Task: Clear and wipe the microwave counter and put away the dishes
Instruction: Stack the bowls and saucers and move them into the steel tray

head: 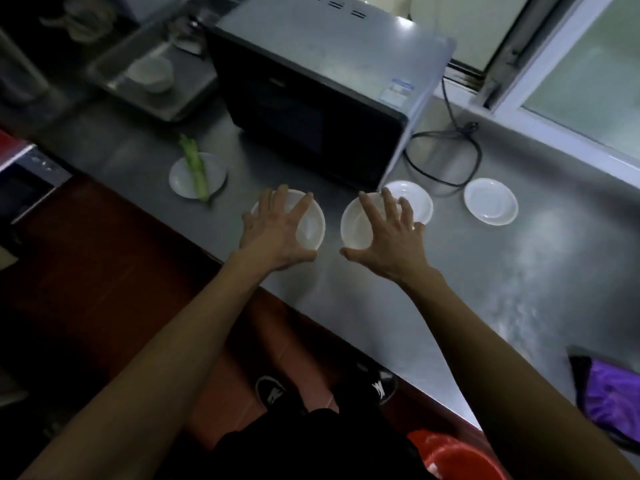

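Two white bowls stand side by side on the steel counter (pixel 381 306), in front of the black microwave (pixel 311 109). My left hand (pixel 277 233) is spread over the left bowl (pixel 310 225), with its fingertips on the far rim and its thumb at the near rim. In the same way my right hand (pixel 384 237) spans the right bowl (pixel 353 226). A small white plate (pixel 183 178) with a green vegetable stalk (pixel 197 171) on it lies to the left. Two empty white saucers lie to the right, one (pixel 420 199) just behind my right hand, the other (pixel 491 201) farther right.
The microwave's black cord (pixel 450 157) loops on the counter behind the saucers. At the back left a metal tray (pixel 114 81) holds a white bowl (pixel 152 72). A purple cloth (pixel 609 396) lies at the counter's right end, and a red basin (pixel 464 459) stands on the floor below.
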Motion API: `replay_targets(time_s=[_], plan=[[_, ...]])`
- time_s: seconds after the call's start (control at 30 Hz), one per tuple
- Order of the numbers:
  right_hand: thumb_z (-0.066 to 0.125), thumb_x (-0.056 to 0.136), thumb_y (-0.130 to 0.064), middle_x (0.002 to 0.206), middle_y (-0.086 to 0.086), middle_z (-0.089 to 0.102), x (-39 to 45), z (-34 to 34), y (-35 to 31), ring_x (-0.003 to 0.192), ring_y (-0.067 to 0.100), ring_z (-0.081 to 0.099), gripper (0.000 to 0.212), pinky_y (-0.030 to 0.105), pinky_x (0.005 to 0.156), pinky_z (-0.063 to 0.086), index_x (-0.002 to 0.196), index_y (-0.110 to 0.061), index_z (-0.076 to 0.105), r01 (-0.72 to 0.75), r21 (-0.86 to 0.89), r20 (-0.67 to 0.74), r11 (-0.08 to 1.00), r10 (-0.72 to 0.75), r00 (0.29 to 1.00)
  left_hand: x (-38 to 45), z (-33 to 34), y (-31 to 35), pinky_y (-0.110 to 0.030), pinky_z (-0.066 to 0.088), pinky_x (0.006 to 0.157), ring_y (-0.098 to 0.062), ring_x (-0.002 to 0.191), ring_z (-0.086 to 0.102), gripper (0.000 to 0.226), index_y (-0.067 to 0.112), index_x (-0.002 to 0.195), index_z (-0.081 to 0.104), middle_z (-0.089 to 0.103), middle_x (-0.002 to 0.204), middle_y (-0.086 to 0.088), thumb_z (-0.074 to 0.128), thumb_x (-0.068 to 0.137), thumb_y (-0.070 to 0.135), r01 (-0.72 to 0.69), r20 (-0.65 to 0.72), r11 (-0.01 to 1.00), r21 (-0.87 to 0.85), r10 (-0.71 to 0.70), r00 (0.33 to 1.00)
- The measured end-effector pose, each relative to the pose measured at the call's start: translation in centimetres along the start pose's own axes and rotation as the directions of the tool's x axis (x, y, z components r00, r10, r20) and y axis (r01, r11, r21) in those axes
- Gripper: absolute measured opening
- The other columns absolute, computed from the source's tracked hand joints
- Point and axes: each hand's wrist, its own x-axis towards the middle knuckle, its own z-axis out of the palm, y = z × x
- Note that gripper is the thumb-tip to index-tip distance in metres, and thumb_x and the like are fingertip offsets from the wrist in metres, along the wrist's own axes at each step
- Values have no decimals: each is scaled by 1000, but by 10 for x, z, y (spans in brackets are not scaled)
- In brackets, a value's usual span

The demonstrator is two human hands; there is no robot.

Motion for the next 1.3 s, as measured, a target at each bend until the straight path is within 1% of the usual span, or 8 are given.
replay_targets(time_s=[0.1, 0.27, 0.43, 0.63, 0.8, 0.97, 1.13, 1.3], plan=[[65, 67, -80, 166, 1, -2, 14, 3, -58, 151, 39, 0, 113, 72, 108, 22, 153, -45, 0, 63, 0, -31, 998, -63, 998, -20, -15, -55, -68, 25, 107, -35, 148, 2, 117, 48, 151, -2, -1, 162, -3, 71, 63, 73, 55, -12, 998, -11, -55, 998], [62, 64, -83, 166, 0, -2, 34, 6, -146, 151, 39, 0, 114, 71, 107, 22, 152, -47, 1, 191, 3, -31, 982, -191, 981, -56, -44, -136, -67, 25, 109, -36, 149, 0, 116, 45, 153, 1, -4, 163, -4, 71, 66, 74, 159, -62, 987, -20, -160, 985], [61, 63, -84, 166, 1, -1, 57, 7, -219, 150, 37, 2, 115, 68, 106, 28, 153, -44, 2, 281, -60, -18, 958, -282, 959, -84, -65, -200, -64, 26, 108, -33, 148, -2, 114, 45, 153, 1, -4, 162, -4, 69, 67, 74, 274, -93, 960, -53, -278, 956], [62, 65, -83, 166, 2, -1, 97, 20, -291, 150, 38, 3, 114, 67, 107, 26, 153, -43, 1, 390, -70, 22, 918, -390, 921, -98, -69, -265, -64, 29, 106, -34, 148, -1, 115, 45, 153, 3, -4, 160, -2, 70, 65, 76, 378, -119, 922, -80, -386, 915], [62, 64, -83, 166, 0, -3, 144, 42, -336, 150, 39, 4, 114, 67, 107, 27, 153, -43, 3, 434, -56, 39, 899, -433, 901, -78, -66, -319, -65, 32, 103, -33, 148, 0, 117, 48, 151, 2, -3, 160, -2, 69, 60, 79, 445, -128, 894, -58, -448, 885], [65, 63, -81, 165, 1, 1, 205, 47, -366, 149, 38, 4, 115, 69, 104, 29, 153, -42, 5, 433, 1, 41, 902, -432, 901, -35, -89, -364, -64, 31, 104, -32, 147, 0, 118, 49, 150, 3, 0, 159, 0, 69, 57, 80, 464, -110, 886, -17, -462, 880], [61, 63, -83, 165, 2, 4, 260, 44, -387, 149, 39, 6, 114, 69, 103, 30, 153, -42, 6, 429, 8, 30, 903, -429, 903, 7, -112, -393, -64, 29, 104, -31, 147, -1, 118, 49, 151, 3, -2, 159, 3, 70, 58, 78, 467, -99, 884, -24, -466, 879], [59, 61, -84, 165, 1, 3, 292, 43, -400, 149, 38, 4, 113, 68, 103, 28, 152, -44, 6, 393, 29, 37, 919, -394, 918, 37, -123, -411, -63, 27, 107, -30, 148, -2, 118, 47, 152, 5, -1, 161, 0, 72, 60, 75, 443, -88, 896, -26, -444, 892]])
